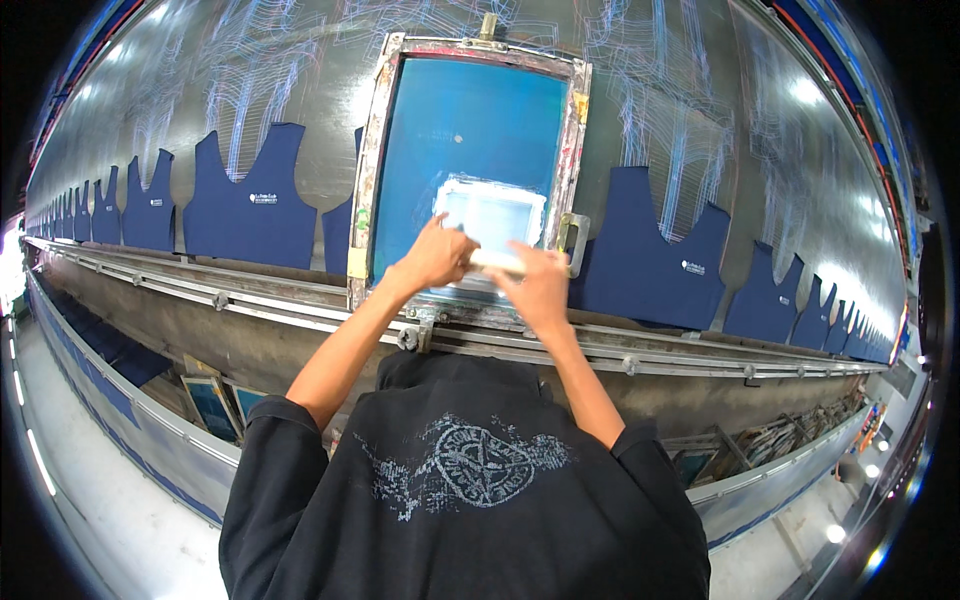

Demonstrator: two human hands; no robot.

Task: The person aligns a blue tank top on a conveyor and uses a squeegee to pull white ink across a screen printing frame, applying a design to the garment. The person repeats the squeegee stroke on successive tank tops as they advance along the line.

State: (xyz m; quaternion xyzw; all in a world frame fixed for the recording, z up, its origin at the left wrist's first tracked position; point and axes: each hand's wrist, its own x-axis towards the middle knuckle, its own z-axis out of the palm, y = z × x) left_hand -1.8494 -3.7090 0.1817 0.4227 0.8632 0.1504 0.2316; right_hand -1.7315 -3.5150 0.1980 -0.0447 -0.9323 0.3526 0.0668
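A screen printing frame (361,215) with a worn, paint-stained wooden rim lies on the long table. Its mesh (480,110) is blue, with a pale rectangular patch (500,205) edged in white toward the near end. Across the lower edge of that patch runs a pale squeegee (497,262), blurred by motion. My left hand (437,257) is closed on the squeegee's left end. My right hand (540,285), somewhat smeared, grips its right end. The squeegee's blade is hidden. A navy fabric piece (340,238) is partly covered by the frame's left side.
Navy fabric pieces with small white prints lie in a row, one left (250,205) and one right (655,260) of the frame. A metal rail (690,345) follows the table's near edge. A handle-like bracket (574,245) sits at the frame's right. Spare screens (210,405) stand below.
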